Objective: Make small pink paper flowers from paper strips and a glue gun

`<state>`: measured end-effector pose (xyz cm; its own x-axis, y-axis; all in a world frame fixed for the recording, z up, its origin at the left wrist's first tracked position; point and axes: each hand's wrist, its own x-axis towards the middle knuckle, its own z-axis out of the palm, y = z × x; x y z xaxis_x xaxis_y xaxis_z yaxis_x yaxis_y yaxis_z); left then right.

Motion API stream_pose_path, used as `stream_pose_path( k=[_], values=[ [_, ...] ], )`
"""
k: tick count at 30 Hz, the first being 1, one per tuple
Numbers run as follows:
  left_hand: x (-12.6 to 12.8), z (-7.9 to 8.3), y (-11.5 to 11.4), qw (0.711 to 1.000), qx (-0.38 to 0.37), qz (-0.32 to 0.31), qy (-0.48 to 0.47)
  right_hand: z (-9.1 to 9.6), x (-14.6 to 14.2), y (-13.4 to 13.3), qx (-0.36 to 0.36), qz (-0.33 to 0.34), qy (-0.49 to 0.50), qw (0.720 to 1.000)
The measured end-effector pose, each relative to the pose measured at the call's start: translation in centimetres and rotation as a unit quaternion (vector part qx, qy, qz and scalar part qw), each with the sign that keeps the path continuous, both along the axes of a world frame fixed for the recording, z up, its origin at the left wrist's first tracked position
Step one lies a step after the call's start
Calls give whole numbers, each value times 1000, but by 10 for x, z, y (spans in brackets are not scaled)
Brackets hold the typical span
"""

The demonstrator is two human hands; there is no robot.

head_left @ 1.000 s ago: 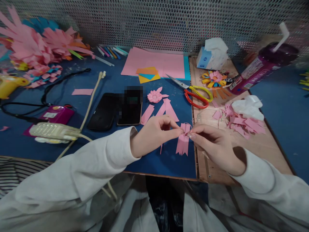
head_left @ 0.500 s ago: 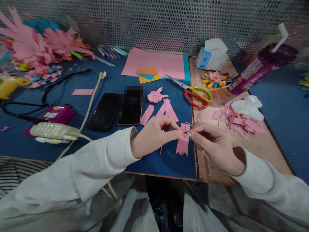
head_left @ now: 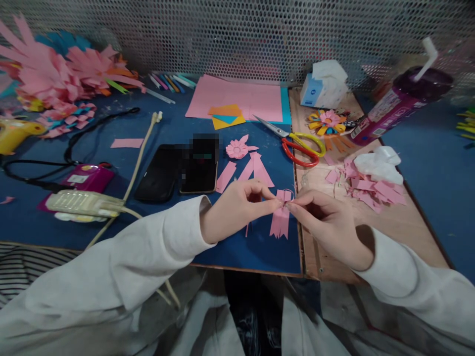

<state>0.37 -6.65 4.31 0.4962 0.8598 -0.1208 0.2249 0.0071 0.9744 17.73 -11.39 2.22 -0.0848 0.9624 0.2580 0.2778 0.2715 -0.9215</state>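
Observation:
My left hand point(head_left: 243, 207) and my right hand point(head_left: 326, 217) meet fingertip to fingertip, each closed in a pinch. Between them is a pink paper strip point(head_left: 279, 222) with notched lower ends, gathered at its middle. A thin string point(head_left: 289, 190) loops up from that gathered spot; the fingertips cover where it crosses the paper. Just beyond the hands lie cut pink paper pieces point(head_left: 262, 172) and a pink paper flower point(head_left: 237, 147). Scissors point(head_left: 306, 148) with one red and one yellow handle rest farther back, blades partly apart.
Two phones point(head_left: 156, 173) lie left of the hands, near a cable and a power strip point(head_left: 81, 200). Pink paper scraps point(head_left: 376, 190), a tissue pack point(head_left: 322, 89) and a purple bottle point(head_left: 401, 106) with a straw are at right. Paper flowers point(head_left: 55, 74) and a glue gun point(head_left: 18, 133) occupy the far left.
The view has shifted very slightly. Both hands keep their pinch at the middle of the pink strip, with almost no visible movement.

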Motion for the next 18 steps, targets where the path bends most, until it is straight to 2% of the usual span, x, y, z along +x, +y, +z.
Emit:
stream_pose_path(
  k=[7,14,18],
  values=[
    [0,-1,0,999,-32,4,-10,-1,0,0,17,-7,-20,1000],
    [0,-4,0,999,-34,7,-11,-2,0,0,1,-9,-11,1000],
    [1,-5,0,997,-67,10,-45,-3,-1,0,-6,-16,-13,1000]
  ],
)
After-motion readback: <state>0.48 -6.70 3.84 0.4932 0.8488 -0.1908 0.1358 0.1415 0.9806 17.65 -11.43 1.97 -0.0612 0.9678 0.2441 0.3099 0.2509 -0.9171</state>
